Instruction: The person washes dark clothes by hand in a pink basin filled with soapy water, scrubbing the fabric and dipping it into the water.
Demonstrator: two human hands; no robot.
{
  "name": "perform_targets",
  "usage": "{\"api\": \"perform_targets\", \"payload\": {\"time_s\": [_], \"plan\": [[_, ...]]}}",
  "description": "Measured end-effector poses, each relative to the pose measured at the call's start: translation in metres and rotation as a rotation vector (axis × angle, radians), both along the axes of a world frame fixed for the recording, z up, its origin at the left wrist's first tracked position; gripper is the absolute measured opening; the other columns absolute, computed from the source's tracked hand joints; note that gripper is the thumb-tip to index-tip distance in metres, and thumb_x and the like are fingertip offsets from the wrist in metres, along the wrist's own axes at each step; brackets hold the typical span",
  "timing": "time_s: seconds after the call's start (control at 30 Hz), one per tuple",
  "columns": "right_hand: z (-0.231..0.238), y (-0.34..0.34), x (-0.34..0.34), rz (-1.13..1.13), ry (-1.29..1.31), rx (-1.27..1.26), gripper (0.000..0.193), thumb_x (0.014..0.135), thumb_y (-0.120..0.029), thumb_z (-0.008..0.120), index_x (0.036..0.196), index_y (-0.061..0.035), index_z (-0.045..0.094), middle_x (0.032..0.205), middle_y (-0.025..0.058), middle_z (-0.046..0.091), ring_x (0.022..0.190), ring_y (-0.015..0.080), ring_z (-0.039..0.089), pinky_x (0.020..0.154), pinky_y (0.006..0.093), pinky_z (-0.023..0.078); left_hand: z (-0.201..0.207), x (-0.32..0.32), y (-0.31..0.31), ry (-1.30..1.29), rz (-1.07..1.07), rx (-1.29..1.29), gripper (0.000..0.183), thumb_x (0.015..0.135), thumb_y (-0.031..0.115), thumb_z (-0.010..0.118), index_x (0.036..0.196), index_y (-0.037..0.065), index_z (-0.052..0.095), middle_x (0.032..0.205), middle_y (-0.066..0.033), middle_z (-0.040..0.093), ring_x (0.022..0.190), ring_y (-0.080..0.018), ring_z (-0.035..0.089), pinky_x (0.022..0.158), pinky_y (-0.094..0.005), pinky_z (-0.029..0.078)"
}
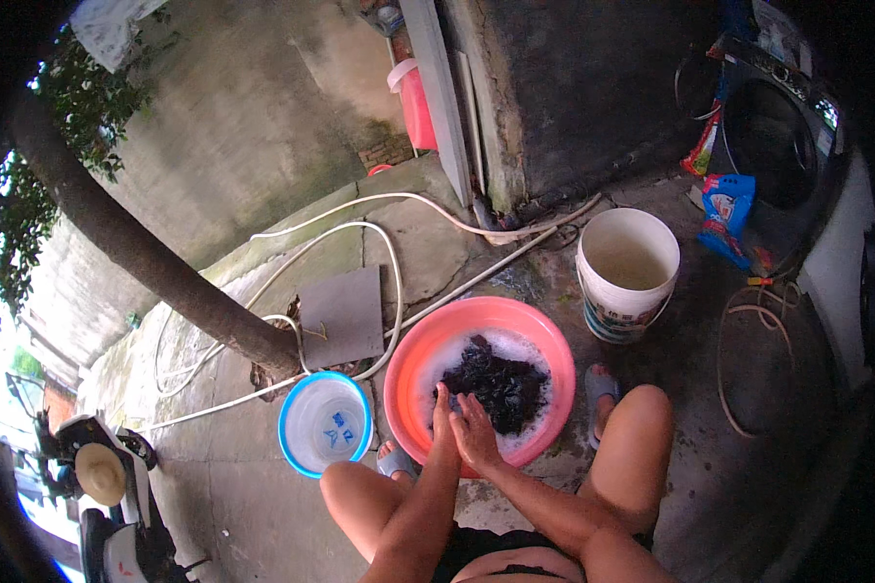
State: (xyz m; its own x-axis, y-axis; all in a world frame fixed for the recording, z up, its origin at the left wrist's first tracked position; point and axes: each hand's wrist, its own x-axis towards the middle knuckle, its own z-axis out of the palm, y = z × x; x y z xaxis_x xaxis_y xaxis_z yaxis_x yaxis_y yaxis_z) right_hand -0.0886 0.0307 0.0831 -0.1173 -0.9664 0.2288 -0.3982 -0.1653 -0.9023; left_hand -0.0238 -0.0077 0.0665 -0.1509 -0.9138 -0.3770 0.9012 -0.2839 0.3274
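Observation:
Just over the near rim of a pink basin (pixel 396 367), my left hand (pixel 443 416) and my right hand (pixel 472 428) are close together, palms facing and seemingly touching. My right hand's fingers are stretched out and slightly apart. The left is turned edge-on with its visible fingers straight, the others partly hidden. Neither hand visibly holds anything. Beyond the fingertips, a dark, wet, bunched cloth (pixel 496 381) lies in white suds (pixel 504 342) inside the basin.
Left of the basin stands a blue-rimmed basin (pixel 311 428); a white bucket (pixel 628 291) of cloudy water is at the right. A pale hose (pixel 399 262) loops around a grey board (pixel 342 319) and tree trunk (pixel 165 267). Blue packet (pixel 727 216), washing machine (pixel 846 253) and scooter (pixel 117 496) lie farther out.

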Motion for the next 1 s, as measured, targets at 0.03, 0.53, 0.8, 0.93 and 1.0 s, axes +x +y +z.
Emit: {"api": "perform_targets", "payload": {"time_s": [0.03, 0.53, 0.8, 0.93, 1.0], "plan": [[0.006, 0.003, 0.008, 0.048, 0.025, -0.013, 0.055, 0.106, -0.041, 0.042, 0.135, 0.0023, 0.058, 0.134, 0.0275, 0.059, 0.127, 0.0439, 0.054, 0.109, 0.0487, 0.041, -0.028, 0.008, 0.005, 0.453, 0.012, -0.047, 0.049, 0.107, 0.048, 0.045, 0.137, 0.011, 0.059, 0.124, -0.008, 0.064, 0.117, -0.0259, 0.057, 0.106, -0.0421, 0.045], [-0.014, 0.003, -0.008, 0.079, 0.647, -0.404, 0.06, 0.104, -0.043, 0.045, 0.144, 0.0019, 0.051, 0.149, 0.0241, 0.051, 0.141, 0.0362, 0.046, 0.12, 0.0405, 0.031, 0.026, -0.017, 0.016, -0.456, -0.237, -0.031, 0.053, 0.106, 0.044, 0.046, 0.142, 0.006, 0.053, 0.136, -0.0096, 0.06, 0.126, -0.0231, 0.055, 0.111, -0.0386, 0.041], [-0.009, -0.025, -0.082, 0.049, -0.11, 0.28, 0.055, 0.108, -0.035, 0.043, 0.149, 0.0005, 0.047, 0.154, 0.0235, 0.046, 0.144, 0.0333, 0.044, 0.118, 0.0382, 0.034, 0.042, -0.057, 0.032, -0.158, -0.236, 0.022, 0.041, 0.106, 0.039, 0.051, 0.132, 0.008, 0.059, 0.126, -0.0079, 0.065, 0.118, -0.0229, 0.062, 0.103, -0.0395, 0.05], [0.019, 0.008, 0.008, 0.038, -0.238, 0.17, 0.054, 0.106, -0.037, 0.048, 0.146, -0.0001, 0.051, 0.148, 0.023, 0.052, 0.142, 0.0364, 0.045, 0.119, 0.0415, 0.034, 0.001, 0.031, -0.008, -0.526, 0.078, -0.126, 0.048, 0.105, 0.049, 0.053, 0.134, 0.012, 0.058, 0.12, -0.0036, 0.062, 0.113, -0.0197, 0.058, 0.103, -0.0363, 0.046], [0.015, 0.013, 0.013, 0.022, -0.079, -0.041, 0.053, 0.106, -0.037, 0.048, 0.143, 0.0002, 0.054, 0.145, 0.0239, 0.055, 0.141, 0.0414, 0.044, 0.118, 0.0448, 0.035, -0.01, 0.035, -0.003, -0.477, 0.055, -0.166, 0.047, 0.107, 0.047, 0.049, 0.136, 0.011, 0.057, 0.124, -0.0046, 0.062, 0.117, -0.0204, 0.057, 0.106, -0.0363, 0.044]]}}
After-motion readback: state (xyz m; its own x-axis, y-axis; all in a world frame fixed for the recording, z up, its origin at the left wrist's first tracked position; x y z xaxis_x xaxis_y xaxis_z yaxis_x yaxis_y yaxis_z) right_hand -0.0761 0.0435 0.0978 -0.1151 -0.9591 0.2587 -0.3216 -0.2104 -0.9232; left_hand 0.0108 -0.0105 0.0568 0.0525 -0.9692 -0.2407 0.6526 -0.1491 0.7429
